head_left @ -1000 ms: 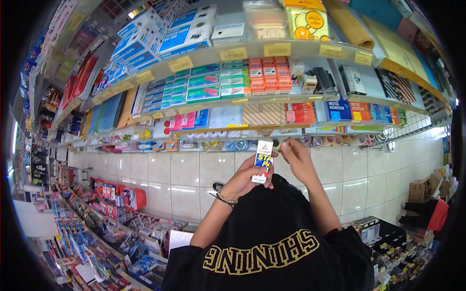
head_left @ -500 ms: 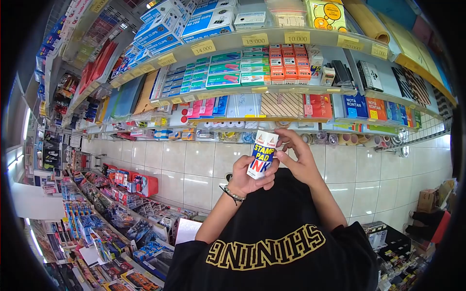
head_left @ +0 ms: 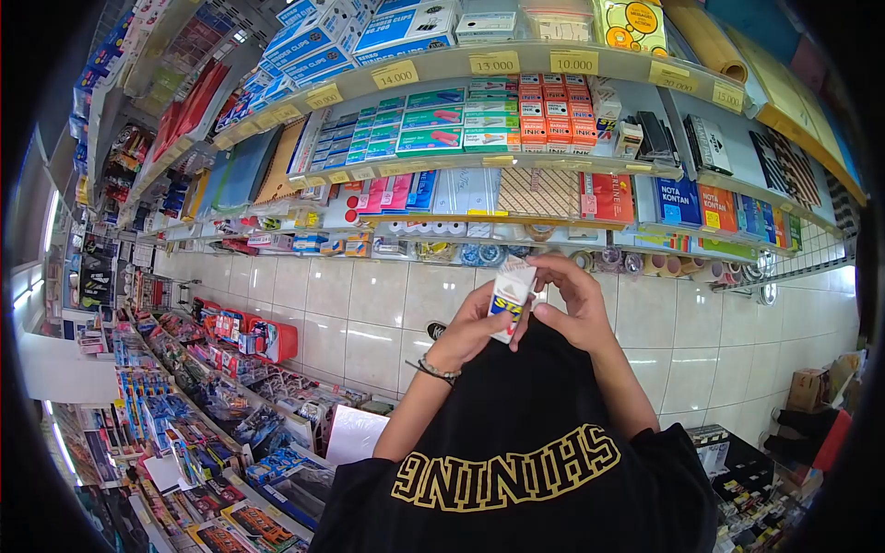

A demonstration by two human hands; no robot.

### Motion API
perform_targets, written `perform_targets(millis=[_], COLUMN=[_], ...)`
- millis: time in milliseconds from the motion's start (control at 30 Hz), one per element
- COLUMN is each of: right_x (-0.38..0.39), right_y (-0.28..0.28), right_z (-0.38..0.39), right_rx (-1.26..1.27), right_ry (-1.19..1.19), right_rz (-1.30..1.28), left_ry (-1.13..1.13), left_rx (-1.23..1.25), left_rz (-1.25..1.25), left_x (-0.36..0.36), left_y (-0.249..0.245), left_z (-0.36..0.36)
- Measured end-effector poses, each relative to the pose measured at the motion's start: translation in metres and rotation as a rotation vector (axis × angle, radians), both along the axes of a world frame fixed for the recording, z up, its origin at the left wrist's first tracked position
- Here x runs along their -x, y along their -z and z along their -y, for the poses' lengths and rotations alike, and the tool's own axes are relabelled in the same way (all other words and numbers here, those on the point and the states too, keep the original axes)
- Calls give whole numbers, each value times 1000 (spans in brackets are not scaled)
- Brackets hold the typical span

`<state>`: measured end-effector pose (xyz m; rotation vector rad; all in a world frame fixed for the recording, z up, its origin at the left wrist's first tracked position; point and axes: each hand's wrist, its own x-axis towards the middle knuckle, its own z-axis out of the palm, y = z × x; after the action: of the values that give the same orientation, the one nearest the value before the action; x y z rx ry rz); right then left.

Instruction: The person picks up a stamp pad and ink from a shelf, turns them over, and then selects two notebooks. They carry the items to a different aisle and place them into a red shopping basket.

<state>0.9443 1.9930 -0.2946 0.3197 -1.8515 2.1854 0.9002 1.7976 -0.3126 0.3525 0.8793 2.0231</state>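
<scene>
A small white, blue and yellow stamp pad ink box (head_left: 513, 288) is held upright, slightly tilted, in front of my chest. My left hand (head_left: 467, 330), with a bracelet at the wrist, is closed around its lower part, the thumb across the printed front. Beside the box's upper right edge is my right hand (head_left: 573, 304). Its fingers are curved, with a gap between thumb and index finger, and the index fingertip is at the box's top corner. Part of the box's lettering is hidden by my left thumb.
Ahead, a shelf holds orange ink boxes (head_left: 557, 115), green-and-white boxes (head_left: 433, 120) and similar ink boxes (head_left: 630, 138). Binder clip boxes (head_left: 406, 32) stand above. Price labels line the shelf edges. A red basket (head_left: 274, 341) and packed goods are at left, over a tiled floor (head_left: 369, 295).
The stamp pad ink box has turned in my left hand, so a narrower side and its top show. My left thumb now covers more of the front. My right hand remains beside it.
</scene>
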Motion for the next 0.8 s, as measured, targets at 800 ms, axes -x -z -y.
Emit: perform_targets(millis=[800], right_x=[-3], right_y=[-3], right_z=[0], right_rx=[17], right_ry=[-101], right_rz=[-105], left_ry=[-970], left_rx=[841], left_rz=[-1651], left_x=[-3], left_y=[-45], left_z=[8])
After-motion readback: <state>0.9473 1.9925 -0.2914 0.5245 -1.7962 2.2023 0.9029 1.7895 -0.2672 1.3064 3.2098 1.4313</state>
